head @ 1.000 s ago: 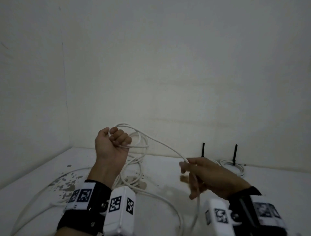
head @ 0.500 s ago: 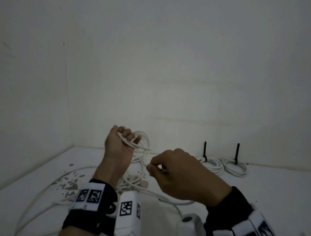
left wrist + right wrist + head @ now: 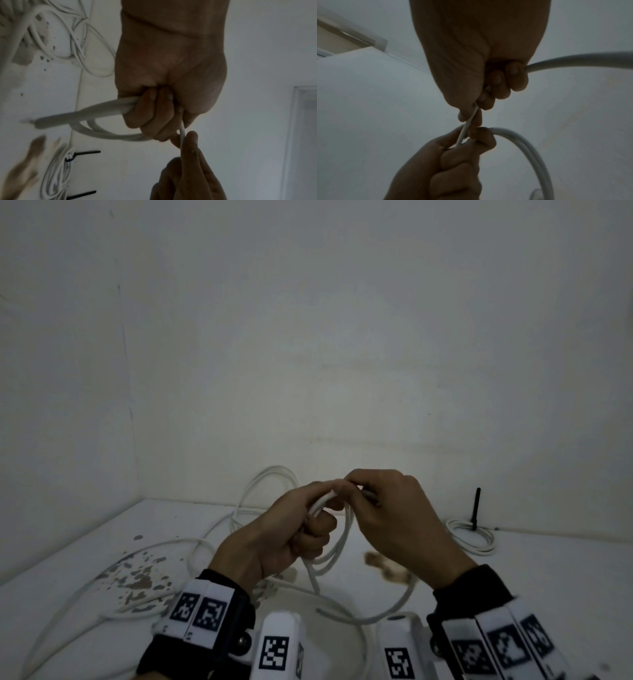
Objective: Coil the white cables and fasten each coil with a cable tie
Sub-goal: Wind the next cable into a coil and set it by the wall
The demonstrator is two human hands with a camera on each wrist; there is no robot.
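White bench (image 3: 513,570): tied coil (image 3: 472,537) rear right. Left hand (image 3: 291,529) fingers grip white cable (image 3: 342,539) loops; right hand (image 3: 394,515) fingers pinch its strand.

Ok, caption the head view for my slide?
Left hand grips white cable loops while right hand feeds another turn.

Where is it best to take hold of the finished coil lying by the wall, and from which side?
Probably at the tied spot of the coil, from above: there the black tie bundles its loops, and it lies flat on the table with the tie's tail standing up.
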